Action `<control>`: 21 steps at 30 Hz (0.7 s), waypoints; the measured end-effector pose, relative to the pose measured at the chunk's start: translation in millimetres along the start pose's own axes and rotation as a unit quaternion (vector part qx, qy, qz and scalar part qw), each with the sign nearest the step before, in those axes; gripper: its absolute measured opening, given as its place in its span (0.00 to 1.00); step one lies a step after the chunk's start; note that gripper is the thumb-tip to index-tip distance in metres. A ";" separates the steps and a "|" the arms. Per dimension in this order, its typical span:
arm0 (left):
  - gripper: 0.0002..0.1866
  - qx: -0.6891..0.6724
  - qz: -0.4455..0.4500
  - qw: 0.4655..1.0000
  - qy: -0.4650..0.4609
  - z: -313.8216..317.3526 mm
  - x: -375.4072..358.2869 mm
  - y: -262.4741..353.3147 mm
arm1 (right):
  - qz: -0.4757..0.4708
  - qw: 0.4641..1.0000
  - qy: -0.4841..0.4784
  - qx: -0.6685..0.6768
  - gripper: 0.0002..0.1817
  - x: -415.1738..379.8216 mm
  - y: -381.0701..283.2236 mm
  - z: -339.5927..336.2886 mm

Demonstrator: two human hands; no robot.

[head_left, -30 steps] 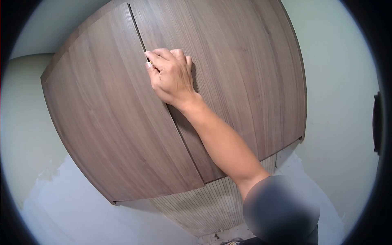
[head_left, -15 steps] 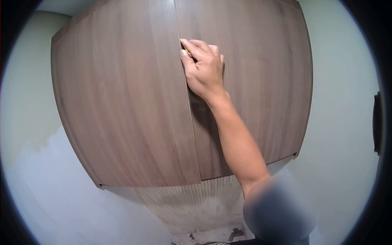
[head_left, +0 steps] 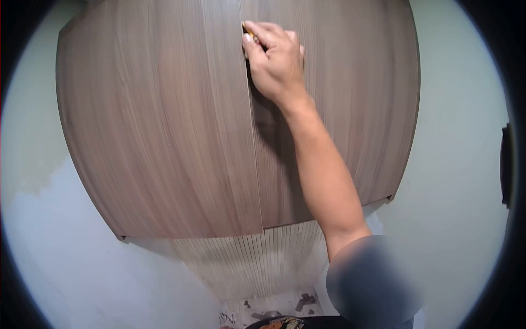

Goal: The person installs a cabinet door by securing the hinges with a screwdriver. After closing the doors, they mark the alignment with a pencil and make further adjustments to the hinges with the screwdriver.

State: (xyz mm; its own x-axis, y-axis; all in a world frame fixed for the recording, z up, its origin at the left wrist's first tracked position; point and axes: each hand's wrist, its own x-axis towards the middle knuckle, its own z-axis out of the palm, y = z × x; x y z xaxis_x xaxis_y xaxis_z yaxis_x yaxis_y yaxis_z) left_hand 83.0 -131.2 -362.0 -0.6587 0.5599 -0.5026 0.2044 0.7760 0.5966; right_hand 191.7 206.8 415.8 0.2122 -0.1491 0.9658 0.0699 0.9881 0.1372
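My right hand [head_left: 278, 63] is raised high against a pair of brown wood-grain cabinet doors. Its thumb and fingers pinch a slim yellow pencil-like stick [head_left: 251, 34], mostly hidden by the grip. The fingertips meet the upright edge where the left door [head_left: 164, 120] borders the right door [head_left: 356, 98]. At this seam the left door appears to stand slightly proud of the right one and reaches a little lower. The forearm crosses in front of the right door and casts a shadow on it. My left hand is out of view.
Below the doors is a pale ribbed panel [head_left: 252, 263]. Pale walls [head_left: 460, 137] flank the cabinet, the left one with a patchy white area [head_left: 60, 225]. Dark scraps [head_left: 306, 300] lie on the floor. A black object [head_left: 506, 164] is on the right wall.
My right hand has slid upward along the door seam with the yellow stick still pinched. The view has tilted down slightly, showing more floor.
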 end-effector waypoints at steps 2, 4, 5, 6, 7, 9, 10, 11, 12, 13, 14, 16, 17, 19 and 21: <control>0.17 0.006 0.007 1.000 -0.001 7.4 -6.7 -13.0 | 0.004 1.000 -0.004 0.017 0.14 -9.0 0.8 -3.0; 0.17 0.008 0.012 1.000 -0.001 13.8 -15.2 -20.6 | 0.027 0.999 -0.038 0.021 0.14 -30.7 -2.9 -15.0; 0.17 0.007 0.012 1.000 0.000 16.0 -18.2 -22.6 | 0.038 0.998 -0.053 0.024 0.14 -43.9 -4.8 -21.9; 0.17 -0.016 0.011 1.000 -0.007 19.1 -19.7 -23.0 | 0.034 0.997 -0.059 0.020 0.14 -60.9 -5.3 -28.0; 0.16 -0.040 0.009 0.999 -0.014 21.4 -22.4 -21.8 | 0.034 0.997 -0.074 0.015 0.14 -80.0 -8.3 -36.3; 0.17 -0.046 0.064 0.996 -0.032 20.2 -15.7 -29.8 | 0.030 0.994 -0.105 0.001 0.15 -122.5 -27.6 -48.2; 0.17 -0.048 0.091 0.994 -0.038 18.8 -17.1 -32.8 | 0.029 0.991 -0.129 -0.008 0.16 -145.7 -35.1 -58.0; 0.17 -0.037 0.077 0.996 -0.028 16.5 -21.8 -31.1 | 0.029 0.988 -0.153 -0.017 0.18 -170.8 -42.5 -70.2; 0.17 -0.027 0.064 0.997 -0.018 5.5 -32.4 -9.8 | 0.039 0.982 -0.184 -0.020 0.19 -195.0 -50.2 -81.7; 0.17 -0.017 0.053 0.998 -0.008 -1.3 -40.3 3.6 | 0.046 0.975 -0.215 -0.023 0.20 -219.2 -57.3 -92.9; 0.17 -0.018 0.056 0.998 0.005 1.3 -37.2 -1.0 | 0.064 0.967 -0.244 -0.025 0.20 -246.2 -64.6 -104.2; 0.17 -0.002 0.048 0.999 -0.002 -0.8 -33.1 -0.5 | 0.094 0.950 -0.297 -0.027 0.20 -295.3 -79.1 -124.1; 0.17 0.008 0.043 0.999 -0.006 -1.0 -32.1 -3.5 | 0.109 0.940 -0.321 -0.026 0.19 -316.1 -87.5 -134.2; 0.18 0.016 0.060 0.998 -0.001 1.9 -26.4 -9.2 | 0.175 0.890 -0.420 -0.019 0.16 -347.2 -104.4 -154.9; 0.18 0.014 0.066 0.998 -0.013 1.5 -19.8 -13.8 | 0.241 0.857 -0.456 -0.001 0.13 -375.7 -110.8 -168.6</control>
State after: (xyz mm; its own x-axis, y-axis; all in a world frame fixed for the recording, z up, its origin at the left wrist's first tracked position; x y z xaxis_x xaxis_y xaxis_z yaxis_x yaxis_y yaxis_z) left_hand 94.3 -152.5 -361.2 -0.6053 0.6649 -0.4377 0.3083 0.7028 0.6411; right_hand 268.6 146.8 0.7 -0.6332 0.3691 0.6803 0.1897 0.9261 -0.3260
